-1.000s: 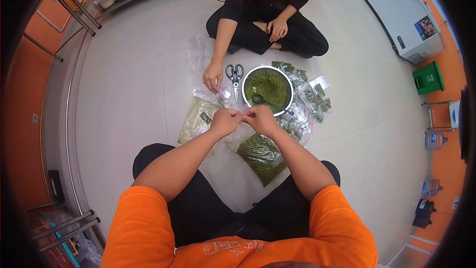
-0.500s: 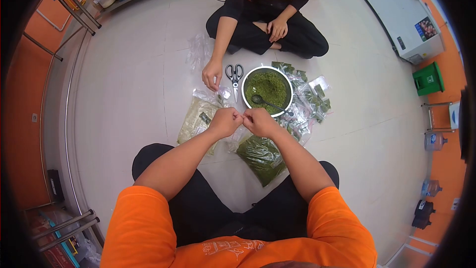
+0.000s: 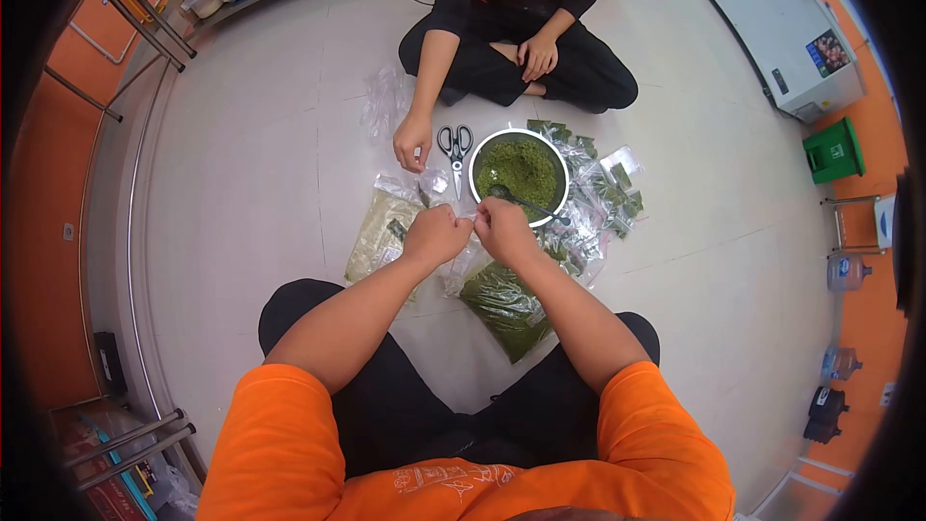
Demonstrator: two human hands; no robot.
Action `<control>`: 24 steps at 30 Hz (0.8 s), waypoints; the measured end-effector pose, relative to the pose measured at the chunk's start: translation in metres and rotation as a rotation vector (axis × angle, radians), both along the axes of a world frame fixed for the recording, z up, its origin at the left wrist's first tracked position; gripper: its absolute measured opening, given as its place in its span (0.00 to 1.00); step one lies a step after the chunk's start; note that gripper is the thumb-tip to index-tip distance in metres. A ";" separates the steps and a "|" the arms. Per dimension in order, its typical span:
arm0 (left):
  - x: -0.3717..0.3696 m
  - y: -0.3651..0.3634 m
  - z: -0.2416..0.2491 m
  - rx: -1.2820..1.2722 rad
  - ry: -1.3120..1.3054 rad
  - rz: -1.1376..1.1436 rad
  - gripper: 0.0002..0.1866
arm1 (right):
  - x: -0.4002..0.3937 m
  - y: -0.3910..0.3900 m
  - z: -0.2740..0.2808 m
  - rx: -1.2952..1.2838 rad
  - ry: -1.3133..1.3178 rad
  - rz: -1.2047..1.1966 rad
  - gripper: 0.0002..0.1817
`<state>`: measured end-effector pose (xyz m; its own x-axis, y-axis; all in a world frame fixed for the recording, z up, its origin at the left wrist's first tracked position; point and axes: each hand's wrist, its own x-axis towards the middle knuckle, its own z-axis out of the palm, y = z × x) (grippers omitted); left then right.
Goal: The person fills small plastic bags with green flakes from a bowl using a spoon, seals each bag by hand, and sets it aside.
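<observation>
My left hand (image 3: 437,234) and my right hand (image 3: 503,229) meet in front of me, fingers pinched on a clear plastic bag (image 3: 464,258) that hangs between and below them. Just beyond my right hand stands a round bowl (image 3: 474,174) with a white rim, holding a green mash (image 3: 521,169) and a black spoon (image 3: 531,201). Under my right forearm lies a large clear bag filled with green (image 3: 508,309). To the left of my left hand is a flat, pale plastic pack (image 3: 371,232).
Scissors (image 3: 456,159) lie left of the bowl. Small green-filled packets (image 3: 608,198) are heaped to its right. Opposite sits a person whose hand (image 3: 413,143) is at a small clear bag (image 3: 434,181). A white freezer (image 3: 762,29) and green bin (image 3: 834,151) stand at right.
My right hand has shifted slightly up and away from my left, so a bit of plastic now shows between them. The other person's hand stays nearly in place.
</observation>
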<state>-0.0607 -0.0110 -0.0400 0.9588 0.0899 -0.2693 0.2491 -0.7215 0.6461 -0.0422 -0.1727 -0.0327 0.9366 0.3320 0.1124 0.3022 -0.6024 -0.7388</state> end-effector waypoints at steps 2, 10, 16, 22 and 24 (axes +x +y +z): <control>0.002 -0.003 -0.001 -0.191 0.082 0.098 0.16 | -0.004 0.004 0.002 0.006 -0.009 -0.003 0.04; -0.006 0.001 -0.009 -0.202 -0.079 -0.003 0.22 | -0.004 0.000 -0.004 0.032 0.041 0.053 0.05; -0.009 -0.006 0.003 -0.149 -0.115 -0.047 0.22 | 0.000 0.000 -0.007 -0.032 0.020 -0.075 0.08; -0.019 -0.009 0.012 0.029 -0.241 -0.118 0.20 | -0.009 0.009 0.005 0.067 0.233 -0.115 0.07; -0.014 -0.006 0.002 -0.007 -0.203 -0.072 0.20 | -0.008 0.008 0.001 0.012 0.188 -0.068 0.07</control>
<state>-0.0751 -0.0169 -0.0377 0.9974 0.0177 -0.0706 0.0612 -0.7283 0.6825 -0.0505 -0.1649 -0.0314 0.9617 0.2668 -0.0634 0.1168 -0.6077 -0.7855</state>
